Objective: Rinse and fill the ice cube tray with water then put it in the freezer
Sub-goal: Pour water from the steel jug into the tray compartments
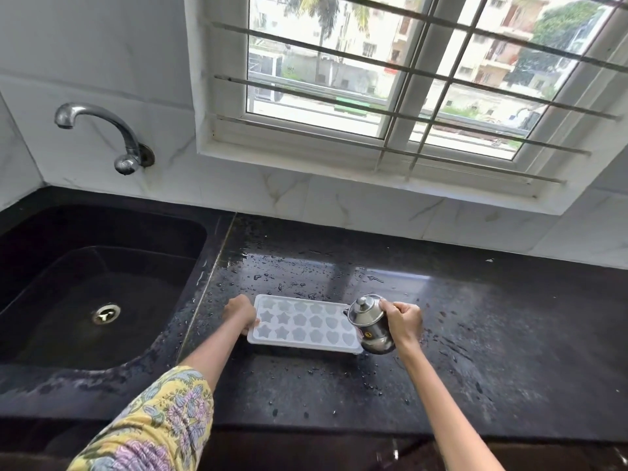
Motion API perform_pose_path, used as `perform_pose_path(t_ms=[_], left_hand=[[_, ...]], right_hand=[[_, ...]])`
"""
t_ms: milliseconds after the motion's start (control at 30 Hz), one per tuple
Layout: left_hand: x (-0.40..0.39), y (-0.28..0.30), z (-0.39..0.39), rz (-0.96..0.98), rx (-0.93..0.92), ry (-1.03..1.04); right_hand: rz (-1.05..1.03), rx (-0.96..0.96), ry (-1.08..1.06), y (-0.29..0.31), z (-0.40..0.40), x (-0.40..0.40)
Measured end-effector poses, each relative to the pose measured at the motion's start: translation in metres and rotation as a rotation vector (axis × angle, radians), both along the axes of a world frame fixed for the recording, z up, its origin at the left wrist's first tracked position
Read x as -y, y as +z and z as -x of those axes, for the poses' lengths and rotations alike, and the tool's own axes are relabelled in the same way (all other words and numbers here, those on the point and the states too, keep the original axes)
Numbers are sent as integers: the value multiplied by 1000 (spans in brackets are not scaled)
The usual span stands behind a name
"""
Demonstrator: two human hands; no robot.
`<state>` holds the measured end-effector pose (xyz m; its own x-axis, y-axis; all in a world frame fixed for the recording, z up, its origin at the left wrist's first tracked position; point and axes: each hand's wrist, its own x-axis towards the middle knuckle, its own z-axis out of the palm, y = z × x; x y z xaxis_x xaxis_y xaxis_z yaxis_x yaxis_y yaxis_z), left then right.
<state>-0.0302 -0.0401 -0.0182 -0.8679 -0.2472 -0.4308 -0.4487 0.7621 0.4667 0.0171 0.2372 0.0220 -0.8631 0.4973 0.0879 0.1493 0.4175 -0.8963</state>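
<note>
Here, the filling step — ice cube tray (pixel 304 323) flat on the wet black worktop (pixel 475 334), lower centre of the frame.

The left hand (pixel 241 314) grips the tray's left edge, steadying it; the right hand (pixel 402 321) is curled round a small lidded steel jug (pixel 370 326), tilted over the tray's right end. Best to pour slowly, cell by cell, keeping the tray level so nothing spills — the worktop is already beaded with droplets. The dark sink (pixel 102 283) and tap (pixel 102 130) sit at left; a barred window (pixel 407 79) fills the upper right.
</note>
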Motion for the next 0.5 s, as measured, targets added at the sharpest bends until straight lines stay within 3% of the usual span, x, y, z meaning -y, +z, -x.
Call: perform_pose_path(t_ms=[500], left_hand=[[1,-4,2,-41,22,-2]], right_hand=[[-43,-48,-13,16,4,0]])
